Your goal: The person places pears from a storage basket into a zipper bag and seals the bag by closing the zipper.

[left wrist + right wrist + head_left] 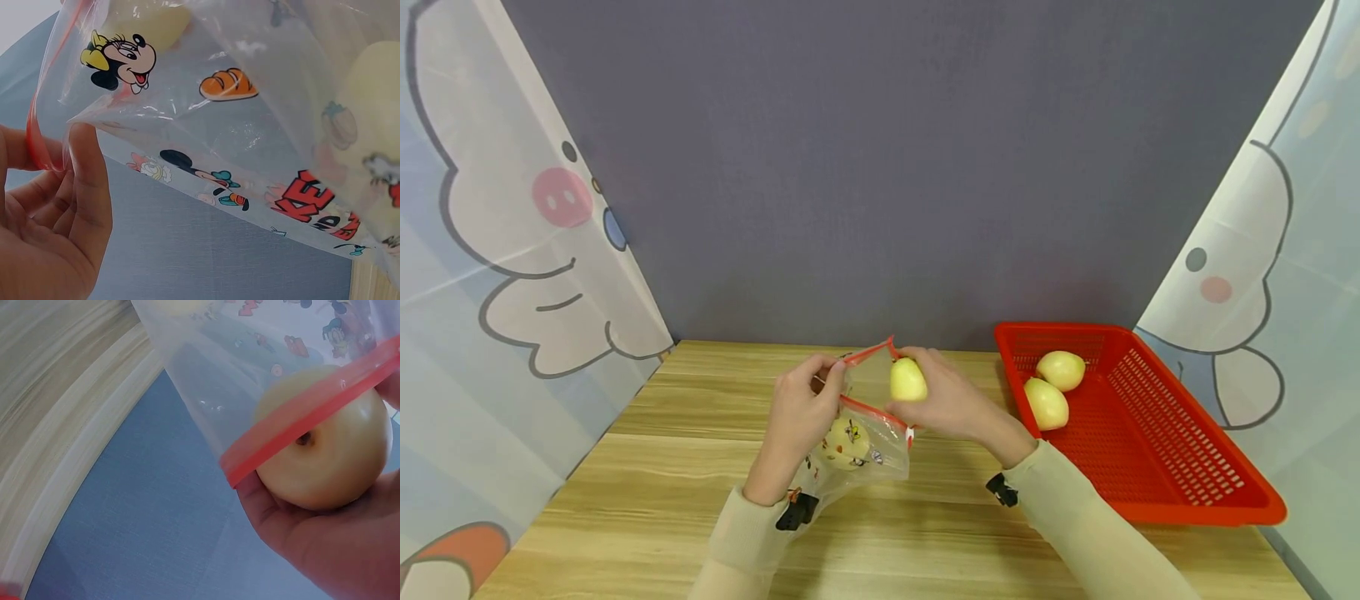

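Observation:
A clear zip bag (880, 454) with red seal strips and cartoon prints hangs between the hands, its mouth spread apart. My left hand (805, 404) pinches the bag's edge at the left end of the red strip, fingers bent in the left wrist view. My right hand (951, 396) grips a pale yellow pear (908, 380) at the mouth, partly behind the red strip (306, 419) in the right wrist view. Through the printed film shows another pale yellow pear (846, 443), lying inside the bag.
To the right stands a red plastic basket (1150, 450) with slotted walls, holding two pale yellow pears (1047, 403) at its left end. Below is a wood-grain table (647, 467). A grey panel (880, 167) rises behind it, with cartoon-printed curtains (490, 333) at both sides.

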Available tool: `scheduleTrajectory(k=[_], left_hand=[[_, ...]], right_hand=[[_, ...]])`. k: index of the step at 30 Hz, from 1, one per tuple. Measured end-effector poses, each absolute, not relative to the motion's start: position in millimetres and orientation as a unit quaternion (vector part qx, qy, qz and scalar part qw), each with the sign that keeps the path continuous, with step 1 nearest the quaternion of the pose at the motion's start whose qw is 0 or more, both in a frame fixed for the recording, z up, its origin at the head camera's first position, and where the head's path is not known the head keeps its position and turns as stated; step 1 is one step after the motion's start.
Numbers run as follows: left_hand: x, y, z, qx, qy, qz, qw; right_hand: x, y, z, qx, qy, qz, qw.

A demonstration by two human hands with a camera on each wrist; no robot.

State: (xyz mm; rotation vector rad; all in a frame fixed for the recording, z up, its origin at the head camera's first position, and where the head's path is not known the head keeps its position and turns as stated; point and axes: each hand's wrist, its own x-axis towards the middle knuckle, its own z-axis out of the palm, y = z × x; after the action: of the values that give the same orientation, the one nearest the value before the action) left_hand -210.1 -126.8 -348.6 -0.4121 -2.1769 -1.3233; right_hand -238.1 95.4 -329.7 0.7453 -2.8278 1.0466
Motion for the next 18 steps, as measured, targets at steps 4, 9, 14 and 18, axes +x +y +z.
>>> scheduleTrajectory(k=[4,9,14,18], left_hand=[[-210.0,-126.6,-348.3,-0.155,-0.808,-0.497,0.277],[-208.7,-126.0,-349.7,-0.142,-0.808,-0.504,0.271],[-210.1,-124.8,-352.0,-0.147,-0.808,-0.504,0.267],[-210.9,-125.2,-353.2,-0.143,-0.806,-0.508,0.267]], right_hand=[[-237.3,95.6,-329.1,0.244,-0.913,0.326,0.017],[-236.1,98.4,-329.4,0.251,-0.914,0.318,0.002],[-235.7,101.5,-327.6,0.258,-0.912,0.32,0.0],[-236.5,102.5,-325.1,0.266,-0.913,0.311,0.003]])
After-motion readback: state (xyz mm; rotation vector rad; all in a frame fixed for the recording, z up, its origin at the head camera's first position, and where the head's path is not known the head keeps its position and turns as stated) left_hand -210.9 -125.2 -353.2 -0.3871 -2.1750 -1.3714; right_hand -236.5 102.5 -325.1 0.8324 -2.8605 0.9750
